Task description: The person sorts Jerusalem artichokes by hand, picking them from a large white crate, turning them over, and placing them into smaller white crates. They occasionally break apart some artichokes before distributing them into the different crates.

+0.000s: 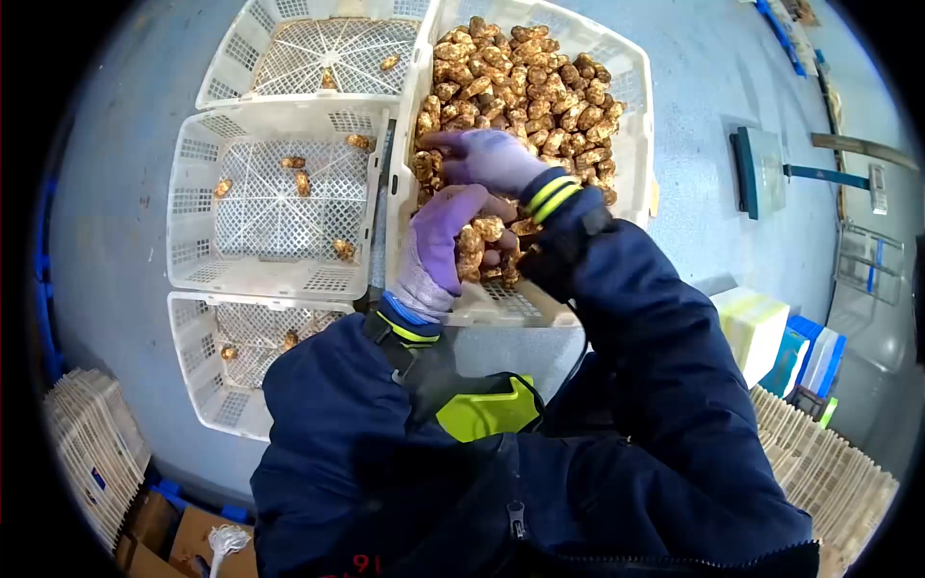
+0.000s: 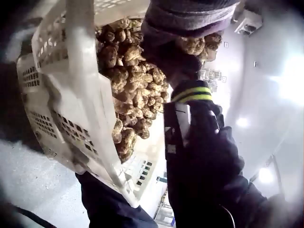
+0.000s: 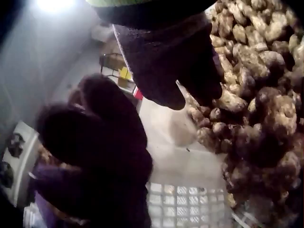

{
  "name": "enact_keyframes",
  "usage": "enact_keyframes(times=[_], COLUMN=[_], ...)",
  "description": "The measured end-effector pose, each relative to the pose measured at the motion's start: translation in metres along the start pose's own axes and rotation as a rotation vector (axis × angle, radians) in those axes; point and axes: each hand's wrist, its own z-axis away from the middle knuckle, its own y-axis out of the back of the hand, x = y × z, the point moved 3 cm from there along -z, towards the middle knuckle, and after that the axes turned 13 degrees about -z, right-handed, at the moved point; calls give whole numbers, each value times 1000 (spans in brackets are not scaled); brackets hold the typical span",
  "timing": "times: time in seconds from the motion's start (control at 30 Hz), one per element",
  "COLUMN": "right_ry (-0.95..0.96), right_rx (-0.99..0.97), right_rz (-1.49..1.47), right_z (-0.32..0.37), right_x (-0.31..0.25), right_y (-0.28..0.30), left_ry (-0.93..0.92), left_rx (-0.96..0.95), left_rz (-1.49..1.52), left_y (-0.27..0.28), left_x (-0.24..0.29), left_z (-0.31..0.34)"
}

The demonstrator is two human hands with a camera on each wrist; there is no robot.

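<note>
My left hand [image 1: 438,236], in a purple glove, holds several knobbly brown-and-cream tubers [image 1: 472,246] with its fingers curled round them. It is over the near left part of a large white crate [image 1: 634,116]. Behind it, my right hand [image 1: 496,159], gloved alike, reaches across the crate towards its left wall, fingers extended and nothing visible in them. Under and beyond both hands lies a heap of similar tubers [image 1: 540,91]. The right wrist view shows the right hand's thumb and fingers [image 3: 204,83] apart beside the heap.
Left of the large crate stand a far basket [image 1: 231,58], a middle basket [image 1: 193,193] and a near basket [image 1: 193,361], all white, holding a few scattered tubers. A platform scale [image 1: 761,173] stands at right. Stacked crates [image 1: 92,443] flank the person, and boxes [image 1: 756,328] sit at right.
</note>
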Motion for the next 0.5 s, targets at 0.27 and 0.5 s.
enact_keyframes(times=[0.27, 0.5], right_ry=[108, -77], right_rx=[-30, 521], right_rz=[335, -729], right_z=[-40, 53], right_x=[12, 17], right_y=[-38, 28], left_ry=[-62, -52], left_rx=[82, 201], left_rz=[48, 63], left_y=[6, 15], left_x=[12, -12], left_z=[-3, -2])
